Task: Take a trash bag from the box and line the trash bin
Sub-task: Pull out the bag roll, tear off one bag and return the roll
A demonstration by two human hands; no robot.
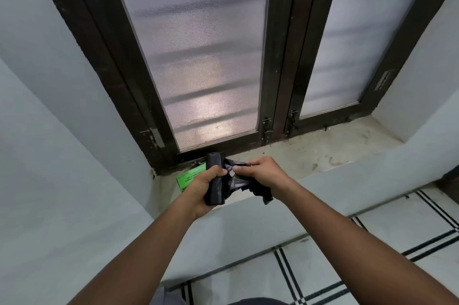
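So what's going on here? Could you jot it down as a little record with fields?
place: stone window sill below a frosted window
left hand: grips a roll of black trash bags
right hand: pinches the loose bag end pulled from the roll
box: green box on the sill, partly hidden behind the left hand
trash bin: not in view
stage: bag not yet separated or opened

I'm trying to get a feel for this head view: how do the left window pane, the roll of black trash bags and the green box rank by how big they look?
1. Left window pane, by far.
2. Roll of black trash bags, gripped in the left hand.
3. Green box, though the hands hide part of it, so ranks 2 and 3 are unsure.
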